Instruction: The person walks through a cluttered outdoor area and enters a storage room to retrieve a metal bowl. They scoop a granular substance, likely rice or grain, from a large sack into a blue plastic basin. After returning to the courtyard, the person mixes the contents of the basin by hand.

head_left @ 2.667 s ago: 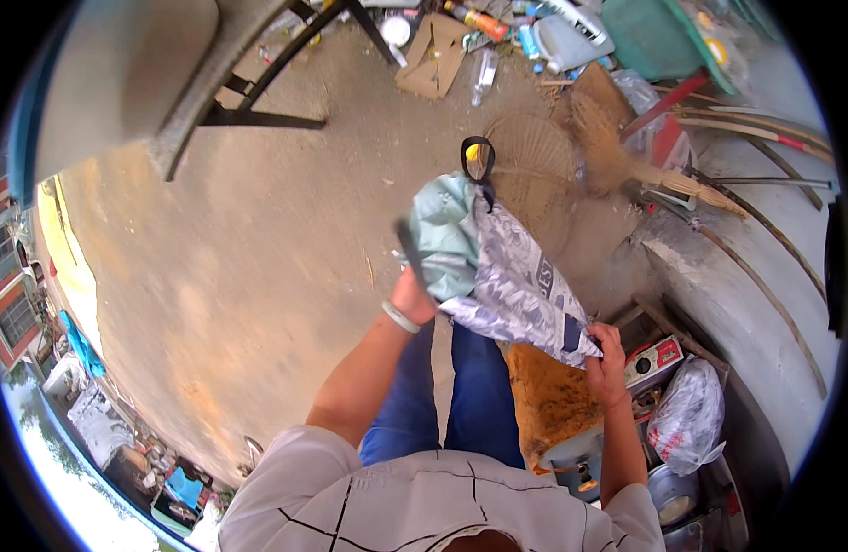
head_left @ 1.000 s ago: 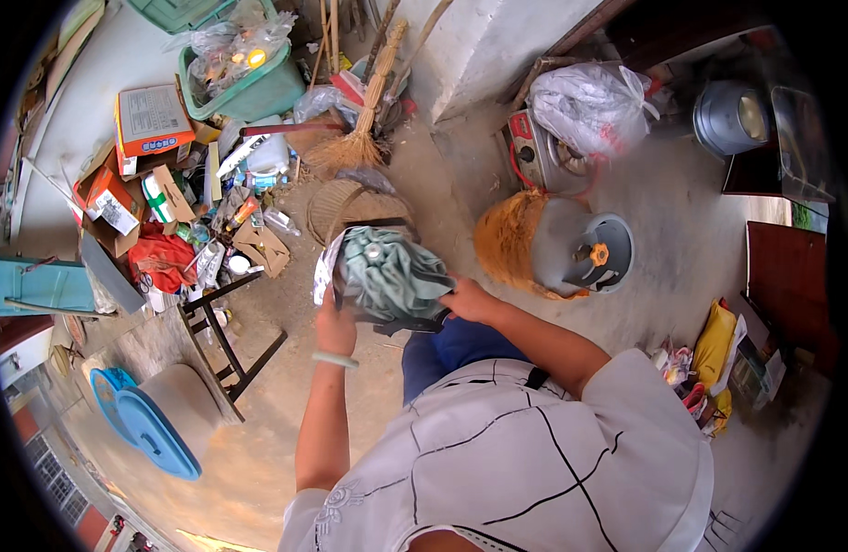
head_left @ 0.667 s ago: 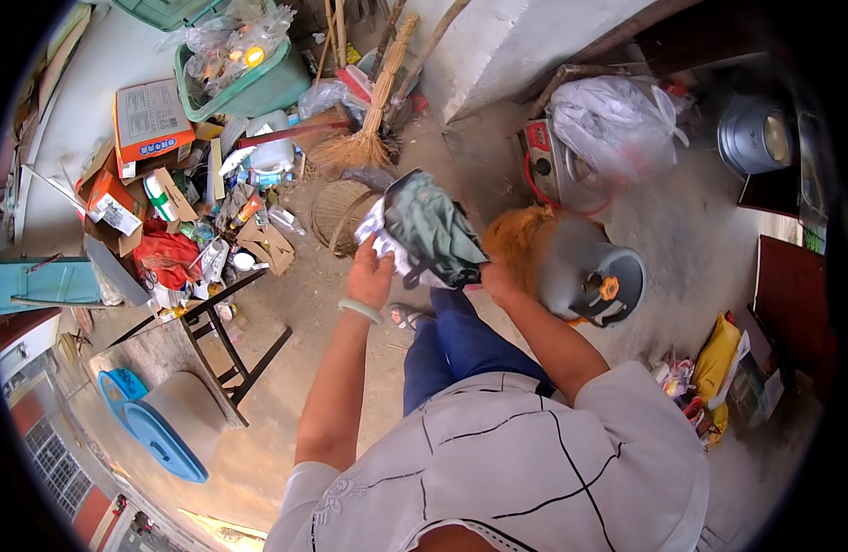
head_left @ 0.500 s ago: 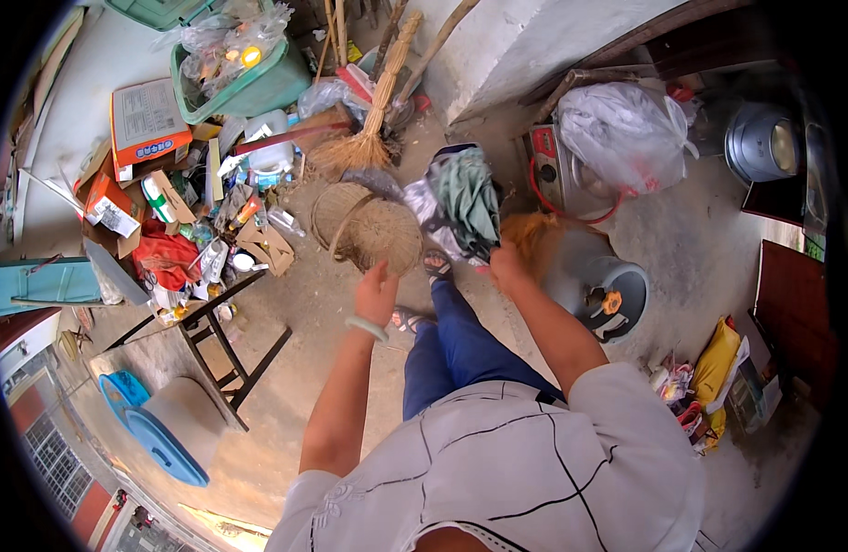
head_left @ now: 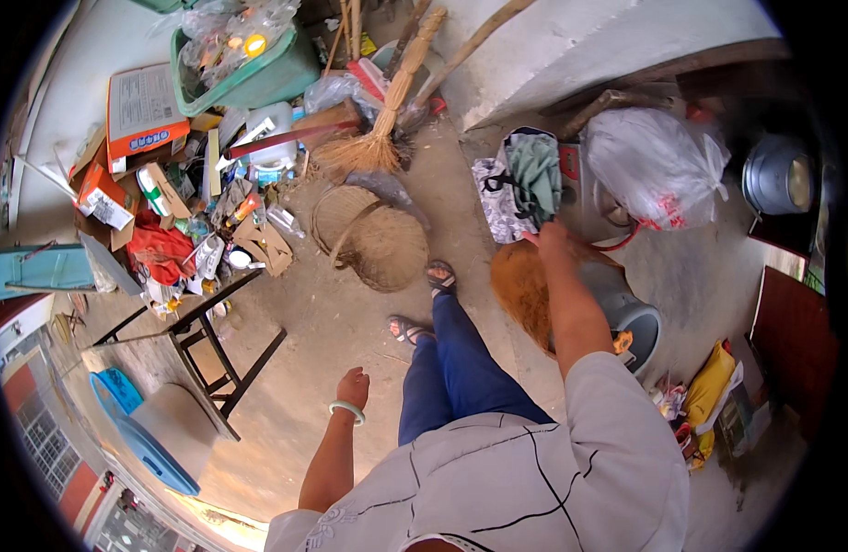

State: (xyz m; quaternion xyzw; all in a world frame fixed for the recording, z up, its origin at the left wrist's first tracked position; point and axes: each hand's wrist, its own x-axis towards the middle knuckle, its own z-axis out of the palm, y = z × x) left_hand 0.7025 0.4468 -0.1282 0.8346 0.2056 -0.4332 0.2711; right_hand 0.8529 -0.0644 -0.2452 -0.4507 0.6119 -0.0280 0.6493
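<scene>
My right hand (head_left: 554, 241) is closed on the near edge of a bundled piece of fabric (head_left: 536, 177), grey-green with a pale, dark-patterned part. The fabric hangs in front of me, right of centre, beside the gas stove; its full shape is hidden in folds. My left hand (head_left: 354, 386), above a pale bangle, hangs low beside my left leg. Its fingers are curled in, and nothing shows in them. A round wicker basket (head_left: 392, 253) with an arched handle stands on the floor ahead of my feet, apart from both hands.
A rusty grey gas cylinder (head_left: 640, 322) lies under my right forearm. Right of the fabric sits a white plastic bag (head_left: 646, 166) on the stove. A straw broom (head_left: 373, 147), a green bin (head_left: 299, 74) and heaped rubbish (head_left: 166, 248) fill the far left; a wooden table (head_left: 134, 345) stands nearer.
My right hand has carried the fabric to the right, away from the basket and toward the stove. My left hand has drawn back from the basket toward my body.
</scene>
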